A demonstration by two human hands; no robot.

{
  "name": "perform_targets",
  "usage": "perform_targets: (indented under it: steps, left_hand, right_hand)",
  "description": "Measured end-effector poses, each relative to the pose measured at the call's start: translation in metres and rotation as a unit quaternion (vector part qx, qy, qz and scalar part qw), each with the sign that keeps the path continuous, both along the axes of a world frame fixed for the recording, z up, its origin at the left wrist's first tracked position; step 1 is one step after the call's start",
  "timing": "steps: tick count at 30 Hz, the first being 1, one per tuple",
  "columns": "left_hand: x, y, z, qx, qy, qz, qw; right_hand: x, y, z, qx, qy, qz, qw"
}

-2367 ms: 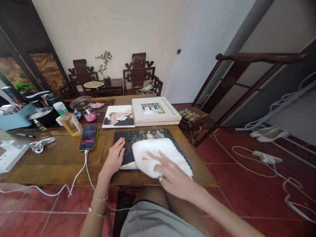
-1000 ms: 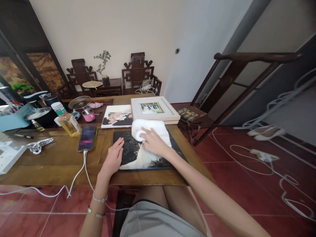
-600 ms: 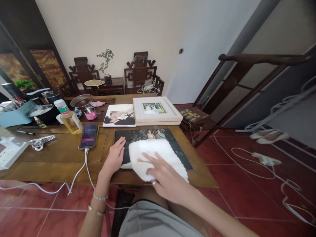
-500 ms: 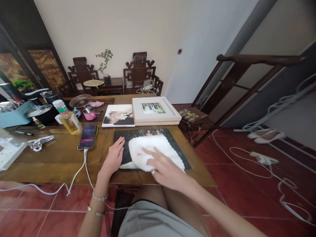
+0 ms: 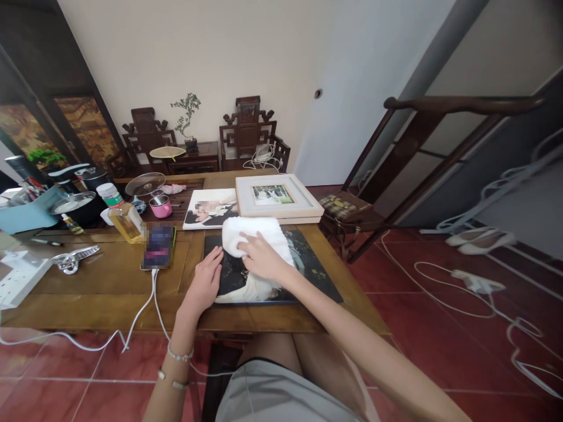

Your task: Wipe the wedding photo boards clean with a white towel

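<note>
Along the left of the wooden table (image 5: 109, 305) sit one white power strip (image 5: 24, 280), one silver clip (image 5: 74, 259), one amber bottle (image 5: 127, 221), one phone (image 5: 159, 249) and one pink mug (image 5: 160, 207). Next, the left hand (image 5: 206, 280) lies flat, fingers extended and gripping nothing, on the left edge of one dark photo panel (image 5: 314, 272), which lies flat near the table's front right. The right hand (image 5: 264, 258) holds one bunched white cloth (image 5: 259, 231) against the panel, covering part of its far edge. Beyond are two more photos: one canvas print (image 5: 209, 214) and, farther right, one framed photo (image 5: 303, 196).
</note>
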State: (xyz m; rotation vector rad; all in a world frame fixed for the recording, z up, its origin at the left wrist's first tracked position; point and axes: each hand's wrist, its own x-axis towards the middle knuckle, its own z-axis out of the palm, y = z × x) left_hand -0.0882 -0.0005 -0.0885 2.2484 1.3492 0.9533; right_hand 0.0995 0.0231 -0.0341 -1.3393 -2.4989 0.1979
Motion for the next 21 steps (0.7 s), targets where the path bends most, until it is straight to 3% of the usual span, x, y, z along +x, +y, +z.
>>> perform_targets:
  steps: [8, 11, 14, 18, 21]
  left_hand:
    - [0.000, -0.002, 0.000, 0.000, 0.003, 0.003, 1.000]
    - [0.001, -0.002, 0.001, 0.001, 0.005, 0.007, 1.000]
    - [0.001, -0.002, 0.001, -0.004, 0.010, 0.007, 1.000]
    - [0.001, -0.001, 0.001, -0.002, 0.005, 0.006, 1.000]
    - [0.001, -0.001, 0.004, 0.006, -0.020, 0.009, 1.000]
  right_hand:
    - [0.017, -0.114, -0.004, -0.055, 0.062, 0.075, 0.994]
    - [0.025, -0.132, -0.003, -0.077, 0.068, 0.087, 0.991]
    - [0.033, -0.119, -0.004, -0.066, 0.053, 0.057, 0.995]
    - [0.037, -0.073, -0.007, -0.031, 0.008, -0.033, 0.999]
    - [0.025, -0.044, -0.004, -0.010, -0.015, -0.103, 0.995]
